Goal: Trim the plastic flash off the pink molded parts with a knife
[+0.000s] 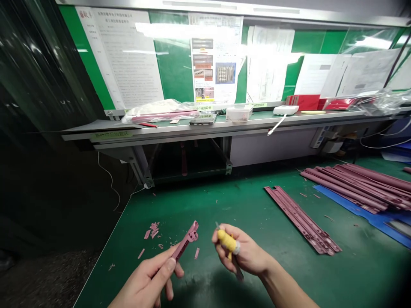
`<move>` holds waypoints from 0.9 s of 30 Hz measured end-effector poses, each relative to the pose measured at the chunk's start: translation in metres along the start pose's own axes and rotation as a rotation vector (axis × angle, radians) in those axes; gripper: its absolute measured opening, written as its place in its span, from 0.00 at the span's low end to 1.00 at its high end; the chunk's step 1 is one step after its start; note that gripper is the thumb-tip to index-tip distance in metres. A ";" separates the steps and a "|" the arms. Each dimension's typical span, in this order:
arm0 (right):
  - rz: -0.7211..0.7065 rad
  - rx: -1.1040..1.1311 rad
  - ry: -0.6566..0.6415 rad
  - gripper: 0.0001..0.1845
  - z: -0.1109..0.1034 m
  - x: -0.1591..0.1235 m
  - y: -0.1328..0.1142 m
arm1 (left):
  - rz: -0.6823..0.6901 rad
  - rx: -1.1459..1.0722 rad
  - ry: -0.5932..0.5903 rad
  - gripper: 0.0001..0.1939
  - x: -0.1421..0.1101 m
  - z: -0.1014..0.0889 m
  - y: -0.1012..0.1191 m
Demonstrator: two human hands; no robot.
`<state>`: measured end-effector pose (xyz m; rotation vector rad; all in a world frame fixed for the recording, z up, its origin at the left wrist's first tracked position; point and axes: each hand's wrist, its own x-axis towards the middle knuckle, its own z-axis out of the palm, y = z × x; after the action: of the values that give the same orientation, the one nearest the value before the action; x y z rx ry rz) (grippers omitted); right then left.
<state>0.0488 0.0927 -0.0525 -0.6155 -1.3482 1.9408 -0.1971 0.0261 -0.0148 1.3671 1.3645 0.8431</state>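
My left hand (150,278) is closed around a long pink plastic strip (188,239), whose notched end points up and away from me. My right hand (239,254) is closed on a small knife (236,265); its thin blade tip (217,225) sticks up near the strip's end, and the index finger wears a yellow finger cover (227,241). The two hands are a short way apart above the green bench mat (199,205). Pink plastic shavings (153,231) lie on the mat just left of the strip.
Two flat pink strips (300,218) lie to the right. A pile of several pink strips (359,184) rests on a blue sheet (362,211) at far right. A raised shelf (205,128) behind holds bags, a small box and a white charger. The mat's left edge drops off.
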 end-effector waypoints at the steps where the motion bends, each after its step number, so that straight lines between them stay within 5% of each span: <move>1: -0.075 -0.172 0.050 0.17 0.005 -0.001 -0.005 | 0.043 0.102 -0.031 0.24 0.004 -0.007 0.001; 6: -0.477 -1.210 0.182 0.22 0.021 0.004 -0.022 | 0.433 0.687 -0.113 0.23 0.018 -0.039 0.011; 10: -0.562 -1.627 0.217 0.21 0.022 0.012 -0.025 | 0.681 1.008 -0.150 0.28 0.020 -0.056 0.029; 19: -0.684 -1.859 0.155 0.09 0.032 0.011 -0.042 | 1.073 1.402 -0.125 0.34 0.013 -0.064 0.060; 27: -0.826 -1.841 0.134 0.10 0.035 0.006 -0.050 | 1.194 1.469 -0.014 0.32 -0.001 -0.063 0.066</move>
<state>0.0334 0.0871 0.0063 -0.6744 -2.4421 -0.3623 -0.2375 0.0440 0.0653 3.4799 0.9574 0.3680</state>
